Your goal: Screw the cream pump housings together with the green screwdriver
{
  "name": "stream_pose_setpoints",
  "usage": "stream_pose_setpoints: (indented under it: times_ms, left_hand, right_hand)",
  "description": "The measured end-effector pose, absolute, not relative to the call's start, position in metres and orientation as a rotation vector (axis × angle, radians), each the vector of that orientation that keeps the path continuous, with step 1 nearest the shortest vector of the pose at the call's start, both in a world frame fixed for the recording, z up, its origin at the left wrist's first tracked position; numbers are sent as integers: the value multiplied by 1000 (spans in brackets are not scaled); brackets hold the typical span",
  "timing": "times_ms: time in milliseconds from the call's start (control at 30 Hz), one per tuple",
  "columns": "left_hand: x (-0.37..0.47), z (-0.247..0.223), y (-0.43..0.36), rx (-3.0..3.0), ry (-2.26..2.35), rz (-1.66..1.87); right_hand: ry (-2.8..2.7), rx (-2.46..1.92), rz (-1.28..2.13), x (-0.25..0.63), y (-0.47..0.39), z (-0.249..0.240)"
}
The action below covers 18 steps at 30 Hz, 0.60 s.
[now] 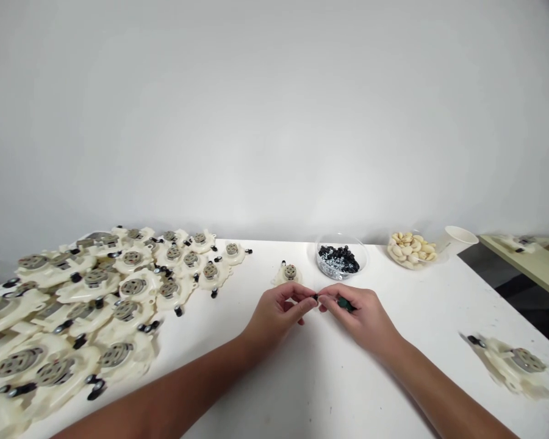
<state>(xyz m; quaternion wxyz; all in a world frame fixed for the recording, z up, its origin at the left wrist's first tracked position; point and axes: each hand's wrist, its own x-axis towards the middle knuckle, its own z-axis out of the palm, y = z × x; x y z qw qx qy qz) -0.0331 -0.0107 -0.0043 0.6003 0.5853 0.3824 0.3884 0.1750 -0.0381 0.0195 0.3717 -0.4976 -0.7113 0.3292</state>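
My left hand (281, 310) is closed in a pinch on a small black part (315, 297). The fingertips of my right hand (363, 314) meet it from the other side, also closed. A dark green piece (346, 304) shows between the thumb and fingers of my right hand; most of it is hidden, and its kind cannot be made out. Just behind my left hand, one cream plastic motor housing (289, 273) lies on the white table (293, 390). Beyond my hands stands a clear round bowl (340, 274) of small black and silvery parts.
Many similar cream housings (132, 286) with black-tipped wires are heaped on the left. Another housing (515, 363) lies at the right. At the back right are a clear bowl of cream oval pieces (412, 250) and a tilted white cup (457, 239). A wall (274, 122) rises behind.
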Motion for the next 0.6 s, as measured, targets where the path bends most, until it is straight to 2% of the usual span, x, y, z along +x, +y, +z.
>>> stream_pose_setpoints:
  times_ms: [233,600]
  left_hand:
    - [-35,-4,-8,1234,900,991]
    - [-35,2,-1,1043,893,1059]
  right_hand:
    - [-1680,-1327,942,173,-39,25]
    - [-1739,-1264,690,180,-33,16]
